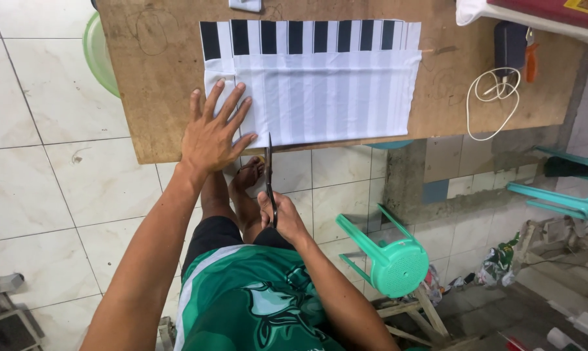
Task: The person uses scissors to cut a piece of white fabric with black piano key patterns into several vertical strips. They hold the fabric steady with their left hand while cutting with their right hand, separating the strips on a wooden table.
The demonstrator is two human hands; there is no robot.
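A folded white cloth (326,97) with a row of black stripes along its far edge lies flat on a wooden board table (157,71). My left hand (213,130) presses down with spread fingers on the cloth's near left corner. My right hand (278,214) grips the handles of dark scissors (269,162). Their blades point away from me and meet the cloth's near edge just right of my left hand.
A white cable (492,97) coils on the board's right side beside a dark device (510,42). A green plastic stool (388,260) lies tipped on the tiled floor at the right. A teal chair (567,195) stands farther right. A green basin (99,55) shows behind the board's left edge.
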